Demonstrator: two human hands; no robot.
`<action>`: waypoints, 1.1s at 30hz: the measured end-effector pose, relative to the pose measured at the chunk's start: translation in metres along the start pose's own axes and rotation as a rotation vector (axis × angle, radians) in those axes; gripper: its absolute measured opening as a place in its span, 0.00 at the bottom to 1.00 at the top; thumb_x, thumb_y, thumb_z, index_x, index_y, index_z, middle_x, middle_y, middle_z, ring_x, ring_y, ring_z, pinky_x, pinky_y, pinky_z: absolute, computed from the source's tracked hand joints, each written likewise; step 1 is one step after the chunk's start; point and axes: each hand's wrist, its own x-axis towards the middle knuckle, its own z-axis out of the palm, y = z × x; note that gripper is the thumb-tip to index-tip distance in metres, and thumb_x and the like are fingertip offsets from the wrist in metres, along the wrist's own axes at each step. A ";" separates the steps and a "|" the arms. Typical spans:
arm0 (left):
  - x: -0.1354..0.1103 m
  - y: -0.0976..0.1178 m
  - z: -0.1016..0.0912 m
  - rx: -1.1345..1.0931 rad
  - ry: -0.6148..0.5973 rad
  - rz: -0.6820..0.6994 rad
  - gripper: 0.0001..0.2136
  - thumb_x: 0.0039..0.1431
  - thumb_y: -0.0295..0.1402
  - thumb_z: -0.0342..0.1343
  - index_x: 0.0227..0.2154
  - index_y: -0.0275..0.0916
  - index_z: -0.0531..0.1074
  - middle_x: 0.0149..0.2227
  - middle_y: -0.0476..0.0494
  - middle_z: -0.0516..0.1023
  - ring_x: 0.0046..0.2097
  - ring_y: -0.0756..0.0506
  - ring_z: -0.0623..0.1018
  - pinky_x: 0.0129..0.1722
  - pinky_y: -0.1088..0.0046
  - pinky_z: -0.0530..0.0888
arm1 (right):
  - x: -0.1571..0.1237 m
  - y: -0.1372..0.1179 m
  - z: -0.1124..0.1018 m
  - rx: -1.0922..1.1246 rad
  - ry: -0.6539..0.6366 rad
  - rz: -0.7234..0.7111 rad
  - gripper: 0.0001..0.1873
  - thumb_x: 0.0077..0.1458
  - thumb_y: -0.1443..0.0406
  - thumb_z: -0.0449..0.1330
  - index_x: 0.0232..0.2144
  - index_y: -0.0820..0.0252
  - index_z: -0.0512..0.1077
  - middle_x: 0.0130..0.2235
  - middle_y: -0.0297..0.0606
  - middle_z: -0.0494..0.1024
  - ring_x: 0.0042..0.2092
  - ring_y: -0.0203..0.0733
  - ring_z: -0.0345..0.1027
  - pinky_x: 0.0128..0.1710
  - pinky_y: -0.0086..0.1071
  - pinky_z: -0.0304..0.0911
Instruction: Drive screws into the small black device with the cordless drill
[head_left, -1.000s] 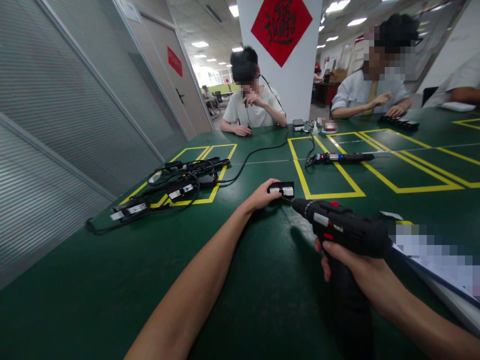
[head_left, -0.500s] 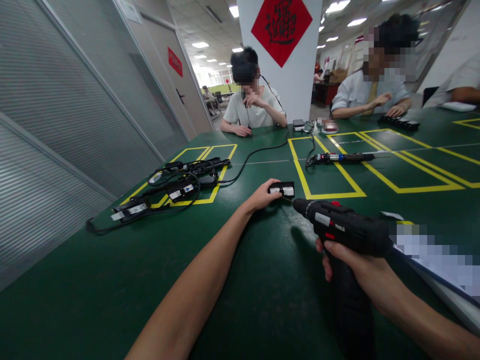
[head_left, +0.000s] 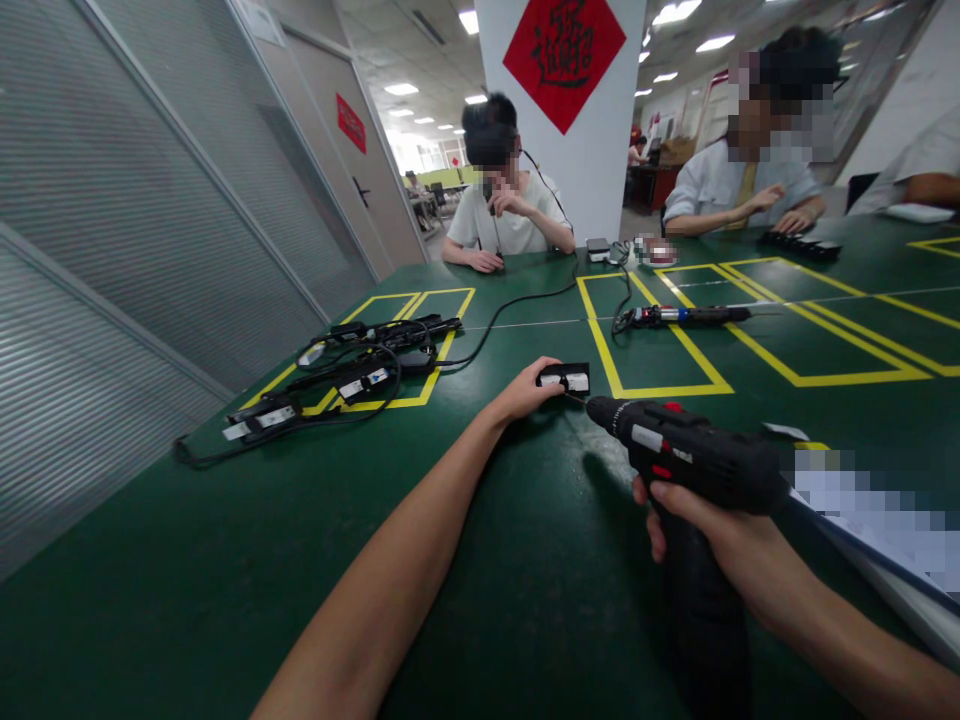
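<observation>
My left hand (head_left: 531, 388) grips the left end of a small black box-shaped part (head_left: 576, 371) with white labels on its near side, held at the table surface. In my right hand (head_left: 694, 515) is a black cordless drill (head_left: 682, 445) with red buttons, my fingers wrapped round its handle. The drill points left, and its thin bit (head_left: 574, 398) reaches the lower edge of the black part. Whether the tip touches the part or sits in it, I cannot tell.
Black cables and adapters (head_left: 364, 365) lie at the left of the green table (head_left: 225, 560). A pen-like electric tool (head_left: 686, 316) rests beyond my hands. Papers (head_left: 885, 520) lie at the right. Two people (head_left: 525, 215) sit opposite; another person's arm shows far right.
Almost nothing differs. The drill and the view have shifted very slightly; both hands keep their hold.
</observation>
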 end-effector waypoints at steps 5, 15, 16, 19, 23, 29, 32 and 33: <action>-0.001 0.002 0.000 0.007 -0.002 -0.017 0.22 0.48 0.34 0.53 0.49 0.37 0.62 0.44 0.45 0.70 0.42 0.47 0.71 0.45 0.70 0.68 | 0.000 0.000 0.000 0.006 0.011 0.019 0.13 0.58 0.58 0.52 0.32 0.61 0.70 0.21 0.35 0.74 0.25 0.39 0.66 0.30 0.34 0.58; 0.000 -0.002 -0.001 0.018 0.025 -0.007 0.22 0.48 0.34 0.53 0.48 0.37 0.63 0.42 0.46 0.71 0.41 0.48 0.71 0.43 0.71 0.68 | 0.002 0.003 -0.001 0.093 0.014 0.043 0.13 0.57 0.58 0.54 0.32 0.62 0.70 0.21 0.35 0.73 0.25 0.38 0.66 0.28 0.32 0.57; 0.000 -0.002 -0.001 0.020 0.030 -0.010 0.22 0.47 0.34 0.53 0.48 0.37 0.63 0.42 0.46 0.71 0.40 0.48 0.71 0.43 0.71 0.68 | 0.003 0.004 -0.001 0.104 0.015 0.049 0.13 0.57 0.57 0.54 0.33 0.62 0.70 0.21 0.35 0.73 0.25 0.39 0.66 0.28 0.32 0.57; 0.001 -0.003 -0.001 0.031 0.042 -0.020 0.22 0.47 0.34 0.54 0.47 0.37 0.64 0.41 0.46 0.71 0.39 0.48 0.71 0.41 0.73 0.68 | 0.003 0.004 0.000 0.142 0.014 0.066 0.14 0.57 0.57 0.54 0.34 0.63 0.70 0.21 0.35 0.73 0.25 0.39 0.65 0.27 0.32 0.57; 0.000 0.000 -0.001 0.044 0.048 -0.032 0.21 0.47 0.34 0.54 0.46 0.37 0.64 0.39 0.47 0.71 0.38 0.49 0.71 0.39 0.74 0.68 | 0.003 0.006 0.000 0.176 0.007 0.068 0.14 0.57 0.57 0.53 0.34 0.63 0.70 0.20 0.35 0.73 0.25 0.39 0.65 0.27 0.32 0.56; 0.000 0.003 -0.001 0.053 0.050 -0.039 0.21 0.46 0.34 0.54 0.46 0.37 0.64 0.39 0.47 0.71 0.37 0.49 0.71 0.39 0.74 0.68 | 0.006 0.010 0.000 0.210 -0.007 0.063 0.14 0.57 0.58 0.54 0.35 0.63 0.70 0.22 0.36 0.73 0.25 0.39 0.65 0.27 0.32 0.56; -0.001 0.001 -0.001 0.065 0.051 -0.040 0.21 0.47 0.34 0.54 0.46 0.37 0.64 0.38 0.47 0.71 0.36 0.49 0.71 0.38 0.74 0.68 | 0.006 0.008 0.001 0.214 -0.007 0.061 0.13 0.57 0.58 0.53 0.35 0.62 0.70 0.21 0.36 0.73 0.25 0.39 0.65 0.27 0.32 0.56; -0.001 0.001 -0.001 0.072 0.051 -0.042 0.21 0.47 0.35 0.54 0.46 0.37 0.64 0.38 0.47 0.71 0.36 0.49 0.71 0.38 0.74 0.68 | 0.005 0.007 0.001 0.210 -0.005 0.058 0.13 0.57 0.59 0.53 0.35 0.63 0.70 0.21 0.36 0.73 0.25 0.39 0.65 0.27 0.32 0.56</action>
